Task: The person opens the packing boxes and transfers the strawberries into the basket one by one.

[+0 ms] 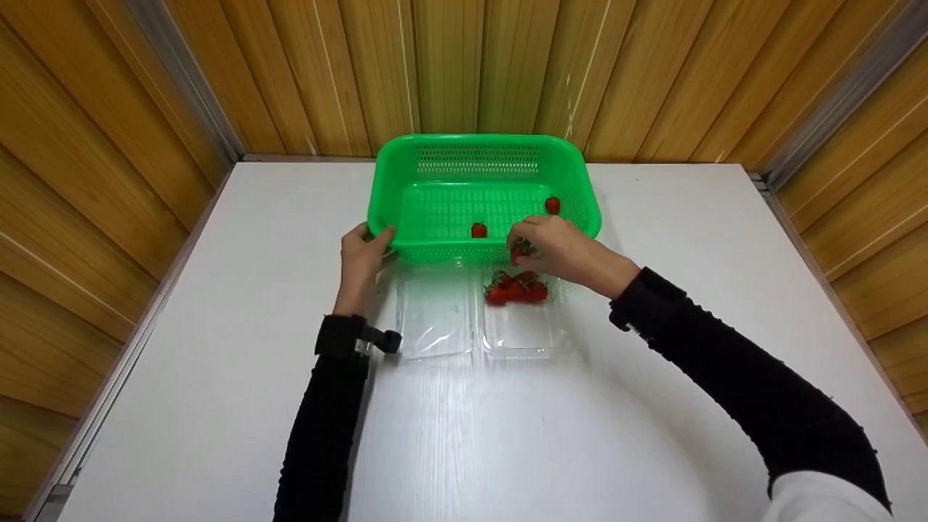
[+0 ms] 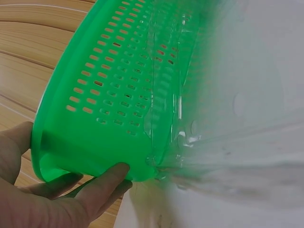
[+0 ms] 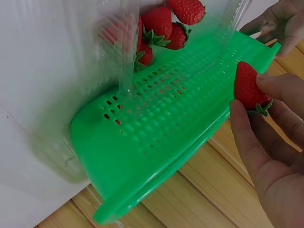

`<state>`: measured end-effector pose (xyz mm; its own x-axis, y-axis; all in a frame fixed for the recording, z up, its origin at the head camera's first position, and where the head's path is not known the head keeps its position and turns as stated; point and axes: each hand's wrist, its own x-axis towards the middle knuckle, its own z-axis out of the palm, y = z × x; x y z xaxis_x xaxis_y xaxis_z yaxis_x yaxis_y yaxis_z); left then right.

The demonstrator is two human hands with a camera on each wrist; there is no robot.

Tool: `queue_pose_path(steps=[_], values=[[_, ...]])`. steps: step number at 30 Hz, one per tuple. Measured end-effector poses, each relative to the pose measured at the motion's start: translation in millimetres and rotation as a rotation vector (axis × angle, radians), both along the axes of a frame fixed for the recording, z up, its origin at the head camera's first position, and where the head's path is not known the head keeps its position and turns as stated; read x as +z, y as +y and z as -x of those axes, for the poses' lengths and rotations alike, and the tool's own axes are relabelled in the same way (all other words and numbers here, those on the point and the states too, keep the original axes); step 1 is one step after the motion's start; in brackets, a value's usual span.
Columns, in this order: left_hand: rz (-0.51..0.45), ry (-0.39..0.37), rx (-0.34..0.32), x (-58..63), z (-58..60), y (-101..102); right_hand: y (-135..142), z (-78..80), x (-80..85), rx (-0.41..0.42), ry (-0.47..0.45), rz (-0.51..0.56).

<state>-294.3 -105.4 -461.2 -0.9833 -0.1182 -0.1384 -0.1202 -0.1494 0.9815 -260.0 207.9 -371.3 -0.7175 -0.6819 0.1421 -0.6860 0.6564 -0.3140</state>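
A green plastic basket [image 1: 478,250] with slotted walls stands at the back of the table. Its near left corner is gripped by my left hand [image 1: 361,259], thumb over the rim and fingers beneath, as the left wrist view also shows. My right hand [image 1: 562,248] pinches a strawberry [image 3: 248,88] between thumb and fingers, above the basket's near rim. Two more strawberries lie inside the basket, one near the front wall [image 1: 478,230] and one at the right [image 1: 552,205]. In front sits a clear plastic clamshell box [image 1: 525,337], with several strawberries [image 1: 515,290] in its right half.
The box's left half [image 1: 435,319] lies flat beside the filled half, close against the basket's front. A white table [image 1: 254,304] carries everything. Wood-slatted walls [image 1: 449,65] rise behind it and on both sides.
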Motion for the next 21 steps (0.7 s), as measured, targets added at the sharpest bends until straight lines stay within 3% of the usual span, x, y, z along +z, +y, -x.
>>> queue_pose_path(steps=[12,21], values=[[-0.020,0.010,-0.005,1.1,-2.1,0.5,18.9,25.3,10.4,-0.118,-0.037,0.064],[0.029,0.010,-0.012,-0.4,-0.4,0.0,28.2,42.4,10.7,-0.200,-0.033,0.033]])
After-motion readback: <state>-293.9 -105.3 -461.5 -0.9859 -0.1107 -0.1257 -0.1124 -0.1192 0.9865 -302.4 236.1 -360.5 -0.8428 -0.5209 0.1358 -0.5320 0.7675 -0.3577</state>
